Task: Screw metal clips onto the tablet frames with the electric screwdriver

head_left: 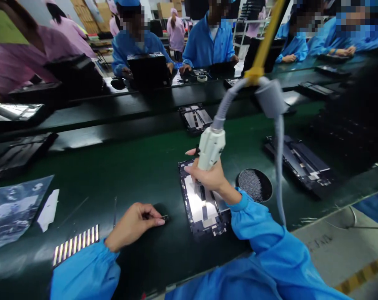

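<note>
I have my right hand (210, 177) wrapped around a white handheld tool (211, 146) at centre frame, over a flat device panel (199, 206). Lower left of centre, my left hand (134, 222) pinches a small dark piece (165, 218) I cannot identify.

A factory floor for electronics assembly: people in blue smocks (196, 48) and pink smocks (176, 32), a long green bench (138, 166) bearing opened flat devices (196, 204), stacked cardboard boxes (169, 10) behind.

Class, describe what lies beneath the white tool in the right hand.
Below the white tool and right hand lies a flat device with pale panels; the part covered by the hand cannot be seen.
</note>
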A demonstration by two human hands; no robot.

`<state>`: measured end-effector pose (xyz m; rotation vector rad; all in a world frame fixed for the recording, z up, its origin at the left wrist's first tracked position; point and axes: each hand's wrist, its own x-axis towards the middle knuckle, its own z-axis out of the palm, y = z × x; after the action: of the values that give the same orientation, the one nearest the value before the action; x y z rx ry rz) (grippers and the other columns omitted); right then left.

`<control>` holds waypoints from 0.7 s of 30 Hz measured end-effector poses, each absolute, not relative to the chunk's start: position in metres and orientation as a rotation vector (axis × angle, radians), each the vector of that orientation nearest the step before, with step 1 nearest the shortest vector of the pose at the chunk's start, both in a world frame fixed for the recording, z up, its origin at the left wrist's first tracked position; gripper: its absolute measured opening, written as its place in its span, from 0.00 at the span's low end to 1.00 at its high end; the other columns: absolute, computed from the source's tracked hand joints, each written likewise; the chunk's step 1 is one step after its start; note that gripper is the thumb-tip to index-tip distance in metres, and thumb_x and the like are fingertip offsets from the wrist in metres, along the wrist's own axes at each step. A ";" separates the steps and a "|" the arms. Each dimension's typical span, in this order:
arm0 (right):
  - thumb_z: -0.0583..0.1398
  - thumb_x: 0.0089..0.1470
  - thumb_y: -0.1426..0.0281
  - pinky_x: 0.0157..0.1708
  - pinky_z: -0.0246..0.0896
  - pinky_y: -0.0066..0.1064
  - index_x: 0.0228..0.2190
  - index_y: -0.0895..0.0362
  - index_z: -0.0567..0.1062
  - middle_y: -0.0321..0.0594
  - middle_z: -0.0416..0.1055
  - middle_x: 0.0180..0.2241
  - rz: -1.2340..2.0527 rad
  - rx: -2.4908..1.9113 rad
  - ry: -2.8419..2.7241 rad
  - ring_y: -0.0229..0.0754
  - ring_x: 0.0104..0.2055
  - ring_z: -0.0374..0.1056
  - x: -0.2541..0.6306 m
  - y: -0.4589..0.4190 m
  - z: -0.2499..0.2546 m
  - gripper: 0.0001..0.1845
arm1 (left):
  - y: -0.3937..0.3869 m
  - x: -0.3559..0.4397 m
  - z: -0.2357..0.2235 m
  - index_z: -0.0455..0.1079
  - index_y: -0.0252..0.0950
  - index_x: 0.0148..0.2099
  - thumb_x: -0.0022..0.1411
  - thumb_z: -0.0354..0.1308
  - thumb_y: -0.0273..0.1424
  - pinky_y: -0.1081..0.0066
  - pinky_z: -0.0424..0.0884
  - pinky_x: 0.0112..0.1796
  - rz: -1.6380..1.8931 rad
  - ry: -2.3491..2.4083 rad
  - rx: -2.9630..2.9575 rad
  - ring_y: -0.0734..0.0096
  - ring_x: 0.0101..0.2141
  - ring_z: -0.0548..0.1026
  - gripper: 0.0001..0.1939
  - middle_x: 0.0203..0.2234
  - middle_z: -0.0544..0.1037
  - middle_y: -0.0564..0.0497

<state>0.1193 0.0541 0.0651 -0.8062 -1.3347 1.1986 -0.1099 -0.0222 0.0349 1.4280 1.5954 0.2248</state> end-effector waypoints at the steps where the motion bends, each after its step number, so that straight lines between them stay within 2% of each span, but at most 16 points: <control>1: 0.64 0.43 0.73 0.19 0.63 0.30 0.37 0.57 0.73 0.25 0.65 0.14 1.204 -0.839 -1.351 0.34 0.14 0.62 0.112 0.058 0.062 0.15 | -0.022 -0.110 0.032 0.75 0.38 0.25 0.42 0.63 0.45 0.69 0.67 0.33 0.231 1.643 1.491 0.63 0.29 0.75 0.15 0.23 0.79 0.50; 7: 0.64 0.42 0.72 0.23 0.65 0.31 0.35 0.58 0.75 0.26 0.65 0.15 1.140 -0.961 -1.413 0.35 0.16 0.64 0.097 0.071 0.038 0.14 | -0.035 -0.106 0.013 0.73 0.40 0.24 0.50 0.58 0.41 0.69 0.65 0.29 0.395 1.778 1.719 0.67 0.26 0.73 0.11 0.23 0.77 0.52; 10: 0.64 0.42 0.71 0.25 0.65 0.32 0.36 0.58 0.75 0.27 0.65 0.14 1.105 -0.981 -1.416 0.37 0.18 0.65 0.098 0.071 0.032 0.15 | -0.044 -0.111 0.010 0.74 0.40 0.25 0.52 0.57 0.42 0.70 0.67 0.28 0.573 1.742 1.736 0.66 0.28 0.75 0.13 0.30 0.80 0.50; 13: 0.65 0.42 0.71 0.23 0.64 0.32 0.36 0.57 0.74 0.28 0.66 0.14 1.095 -0.965 -1.408 0.38 0.18 0.65 0.099 0.067 0.037 0.15 | -0.054 -0.117 0.010 0.75 0.40 0.27 0.53 0.59 0.43 0.68 0.72 0.37 0.927 1.790 1.643 0.64 0.34 0.78 0.13 0.34 0.81 0.49; 15: 0.65 0.43 0.70 0.22 0.64 0.32 0.36 0.56 0.73 0.27 0.65 0.14 1.108 -0.924 -1.422 0.37 0.16 0.63 0.099 0.063 0.044 0.15 | -0.060 -0.116 0.011 0.76 0.39 0.31 0.54 0.60 0.43 0.67 0.73 0.39 1.078 1.819 1.548 0.64 0.34 0.79 0.12 0.31 0.81 0.50; 19: 0.64 0.45 0.71 0.21 0.64 0.32 0.37 0.56 0.71 0.26 0.65 0.13 1.156 -0.863 -1.447 0.36 0.14 0.61 0.091 0.055 0.055 0.15 | -0.060 -0.093 0.007 0.74 0.36 0.38 0.55 0.60 0.42 0.71 0.72 0.25 1.105 1.703 1.358 0.70 0.21 0.75 0.15 0.25 0.79 0.52; 21: 0.64 0.45 0.71 0.20 0.63 0.31 0.38 0.56 0.71 0.25 0.65 0.13 1.198 -0.849 -1.447 0.35 0.14 0.62 0.083 0.051 0.055 0.15 | -0.052 -0.078 0.001 0.73 0.35 0.38 0.58 0.59 0.40 0.73 0.70 0.22 1.116 1.622 1.337 0.73 0.18 0.74 0.13 0.25 0.78 0.52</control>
<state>0.0834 0.0514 0.0551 -0.8489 -1.4475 1.1983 -0.0782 -0.0524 0.0012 1.3368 1.6218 1.1160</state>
